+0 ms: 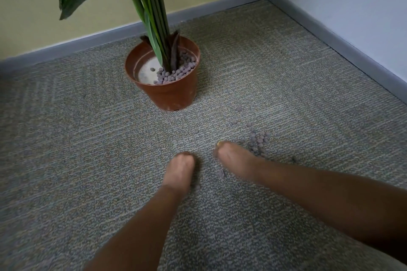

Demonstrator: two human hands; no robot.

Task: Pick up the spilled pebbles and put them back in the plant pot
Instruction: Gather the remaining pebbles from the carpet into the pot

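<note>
Both hands are down on the carpet (pixel 88 138), knuckles up and fingers tucked under. The left hand (pixel 179 169) hides its fingertips beneath itself, so I cannot tell whether it has anything. It's the same with the right hand (pixel 233 160): it's blurred, one nail shows at the front, and whatever is under the palm is out of sight. The heap of spilled pebbles (pixel 258 143) lies just past that hand's fingers, close against its outer side, which I'd guess is why it sits there, ready to rake them inward. A loose pebble (pixel 221 172) lies between the two hands. The left looks set as a wall to scoop against, though that's only my reading. The plant pot (pixel 167 94) stands upright well ahead of the left hand, near enough to reach. Its own pebbles are banked toward the right hand's side, with a pale bare patch (pixel 147 70) opposite, and that gap is where these belong
</note>
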